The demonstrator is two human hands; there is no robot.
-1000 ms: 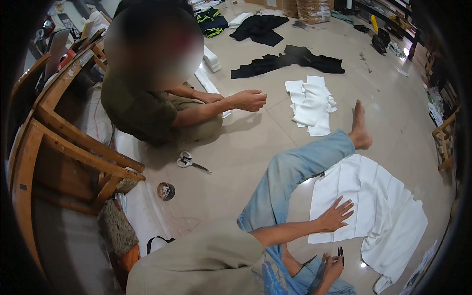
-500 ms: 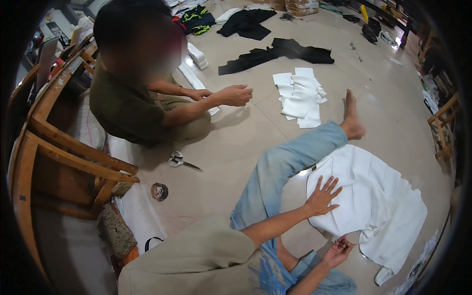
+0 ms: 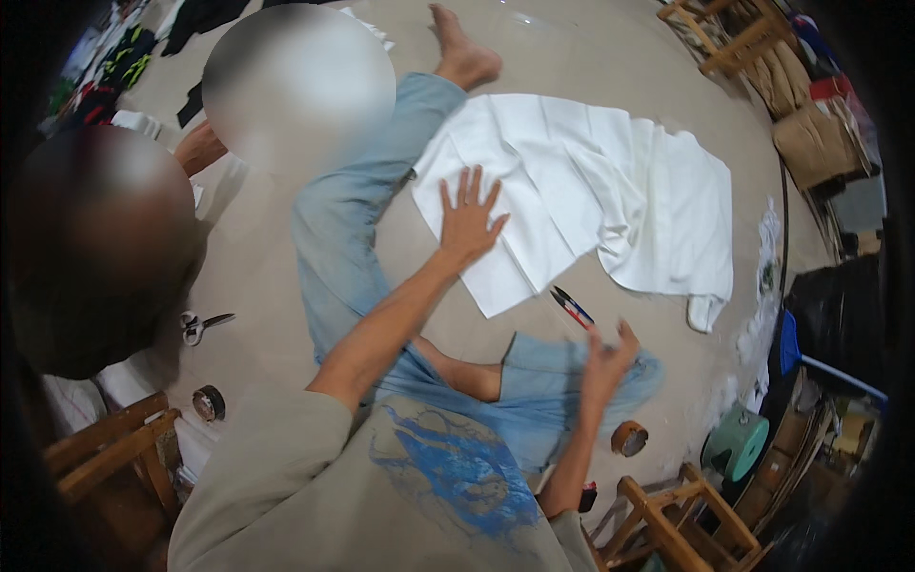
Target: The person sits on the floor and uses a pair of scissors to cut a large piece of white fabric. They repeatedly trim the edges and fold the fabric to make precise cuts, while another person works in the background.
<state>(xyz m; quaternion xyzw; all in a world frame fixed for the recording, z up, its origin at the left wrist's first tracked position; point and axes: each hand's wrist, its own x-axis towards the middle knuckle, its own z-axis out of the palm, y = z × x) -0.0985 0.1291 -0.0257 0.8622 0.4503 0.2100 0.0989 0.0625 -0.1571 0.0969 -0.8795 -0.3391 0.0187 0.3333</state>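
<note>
My left hand [image 3: 467, 224] lies flat with spread fingers on the near left part of a white cloth [image 3: 562, 181]. The cloth rests on the floor in folds, with its right end bunched and trailing. A small pair of thread snips [image 3: 572, 306], with dark blades and some red and blue, lies just below the cloth's near edge. Close to its handle end is my right hand [image 3: 606, 362], above my bent leg. Motion blurs this hand, but its fingers show apart and I see nothing between them.
Scissors [image 3: 195, 328] and a tape roll [image 3: 209, 403] lie on the floor at left, near a seated co-worker [image 3: 105, 257]. Another tape roll [image 3: 629, 438] lies by my right knee. A wooden stool [image 3: 677, 524] and green spool [image 3: 737, 442] stand at lower right.
The view has swung to the right and down. My right hand has gone from curled fingers near the cloth's edge to spread ones; the snips now show. My left hand stays on the cloth.
</note>
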